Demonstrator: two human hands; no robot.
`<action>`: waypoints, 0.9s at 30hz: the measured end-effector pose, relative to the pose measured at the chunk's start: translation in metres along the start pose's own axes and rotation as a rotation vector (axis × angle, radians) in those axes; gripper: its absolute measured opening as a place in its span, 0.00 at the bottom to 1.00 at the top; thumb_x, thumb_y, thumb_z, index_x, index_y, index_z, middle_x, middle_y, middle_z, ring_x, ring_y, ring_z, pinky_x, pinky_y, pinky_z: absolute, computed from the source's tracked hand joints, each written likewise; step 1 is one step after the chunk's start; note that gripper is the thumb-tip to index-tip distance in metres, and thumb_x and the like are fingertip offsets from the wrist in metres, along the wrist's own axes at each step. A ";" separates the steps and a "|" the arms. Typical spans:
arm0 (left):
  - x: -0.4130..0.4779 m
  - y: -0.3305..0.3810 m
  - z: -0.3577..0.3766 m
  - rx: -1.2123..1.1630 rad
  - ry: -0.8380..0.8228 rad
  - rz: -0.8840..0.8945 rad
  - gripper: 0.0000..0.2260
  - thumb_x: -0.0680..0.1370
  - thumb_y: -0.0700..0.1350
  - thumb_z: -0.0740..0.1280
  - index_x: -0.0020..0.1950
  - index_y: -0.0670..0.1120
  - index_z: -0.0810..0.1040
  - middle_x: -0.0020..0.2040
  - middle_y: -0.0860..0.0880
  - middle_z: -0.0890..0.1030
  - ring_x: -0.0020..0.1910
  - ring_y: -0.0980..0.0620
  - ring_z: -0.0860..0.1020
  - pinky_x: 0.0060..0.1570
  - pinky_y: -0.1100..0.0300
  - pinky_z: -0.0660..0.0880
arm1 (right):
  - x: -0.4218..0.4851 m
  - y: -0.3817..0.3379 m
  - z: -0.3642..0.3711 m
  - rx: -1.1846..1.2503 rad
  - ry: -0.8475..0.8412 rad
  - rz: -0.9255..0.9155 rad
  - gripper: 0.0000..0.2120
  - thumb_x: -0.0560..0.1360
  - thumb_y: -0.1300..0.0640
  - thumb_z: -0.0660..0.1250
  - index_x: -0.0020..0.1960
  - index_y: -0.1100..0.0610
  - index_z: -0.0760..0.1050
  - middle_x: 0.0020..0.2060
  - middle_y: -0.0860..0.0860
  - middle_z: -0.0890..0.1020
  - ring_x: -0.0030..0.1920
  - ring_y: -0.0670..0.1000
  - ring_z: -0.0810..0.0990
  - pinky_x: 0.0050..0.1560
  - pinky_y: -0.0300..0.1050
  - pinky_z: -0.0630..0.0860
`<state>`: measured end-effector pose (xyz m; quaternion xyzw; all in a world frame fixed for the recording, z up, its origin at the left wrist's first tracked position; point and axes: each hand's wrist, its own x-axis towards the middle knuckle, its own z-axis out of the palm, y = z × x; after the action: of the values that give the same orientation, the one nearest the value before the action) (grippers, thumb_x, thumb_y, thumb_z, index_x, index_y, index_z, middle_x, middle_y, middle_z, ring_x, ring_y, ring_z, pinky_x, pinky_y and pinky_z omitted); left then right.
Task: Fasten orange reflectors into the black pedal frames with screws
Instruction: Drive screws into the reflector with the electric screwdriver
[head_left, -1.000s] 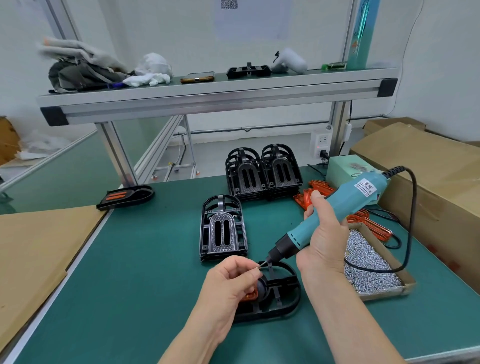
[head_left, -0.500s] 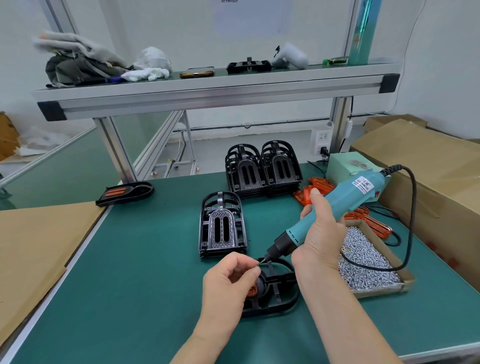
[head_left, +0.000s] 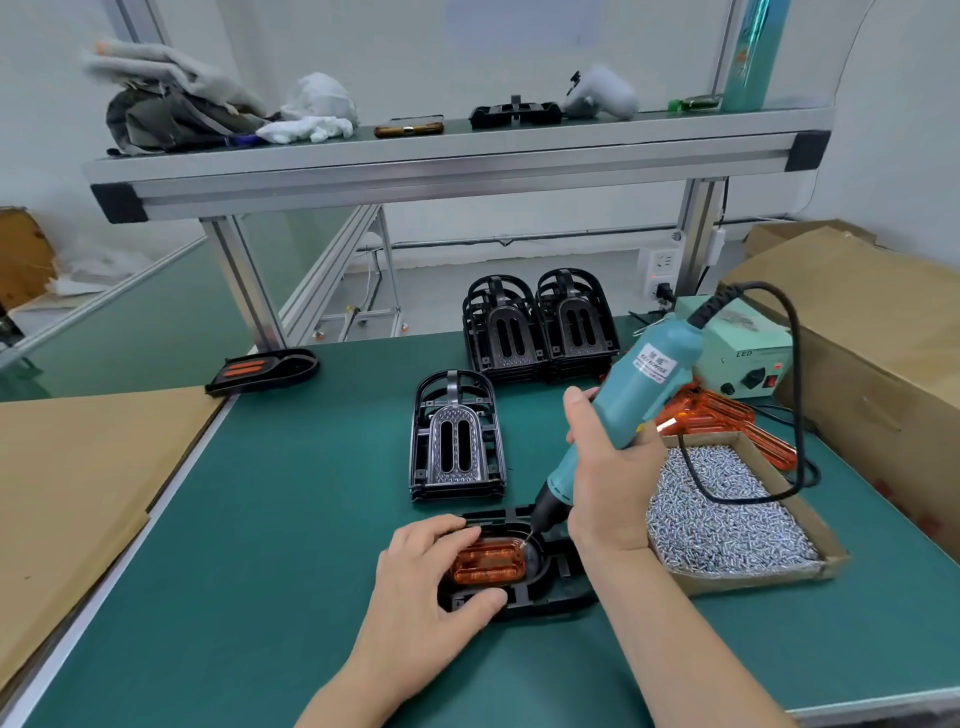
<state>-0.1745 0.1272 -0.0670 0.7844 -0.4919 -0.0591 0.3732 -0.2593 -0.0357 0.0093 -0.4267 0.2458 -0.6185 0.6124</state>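
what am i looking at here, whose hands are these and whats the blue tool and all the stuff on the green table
There is no machine here. One camera worn on a person's head looks down at their two bare hands. The left hand holds a black pedal frame flat on the green table, with an orange reflector seated in it. The right hand grips a teal electric screwdriver, its tip down at the reflector's right end. To the right, a cardboard box holds loose screws, and spare reflectors lie behind it. Further back stand stacks of frames.
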 end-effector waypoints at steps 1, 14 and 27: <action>0.000 -0.001 0.001 -0.012 0.011 0.000 0.29 0.67 0.66 0.67 0.64 0.54 0.79 0.64 0.66 0.69 0.68 0.64 0.63 0.71 0.55 0.62 | -0.002 0.002 0.001 -0.019 -0.011 -0.014 0.06 0.68 0.55 0.75 0.38 0.50 0.78 0.30 0.43 0.77 0.32 0.43 0.74 0.36 0.36 0.73; 0.001 -0.004 0.004 -0.048 0.019 0.006 0.27 0.66 0.65 0.69 0.61 0.54 0.82 0.64 0.64 0.69 0.69 0.62 0.64 0.70 0.57 0.64 | -0.010 0.007 0.003 -0.116 -0.073 -0.073 0.07 0.69 0.53 0.74 0.36 0.44 0.79 0.30 0.41 0.77 0.31 0.43 0.74 0.36 0.37 0.73; 0.002 -0.006 0.003 -0.076 -0.039 -0.028 0.27 0.66 0.65 0.70 0.61 0.55 0.80 0.65 0.64 0.68 0.69 0.63 0.64 0.67 0.69 0.62 | -0.010 0.016 0.006 -0.177 -0.169 -0.038 0.07 0.67 0.48 0.74 0.34 0.45 0.76 0.27 0.42 0.76 0.29 0.42 0.72 0.33 0.36 0.72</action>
<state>-0.1702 0.1251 -0.0729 0.7753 -0.4854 -0.0981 0.3921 -0.2466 -0.0270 -0.0033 -0.5341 0.2390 -0.5677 0.5791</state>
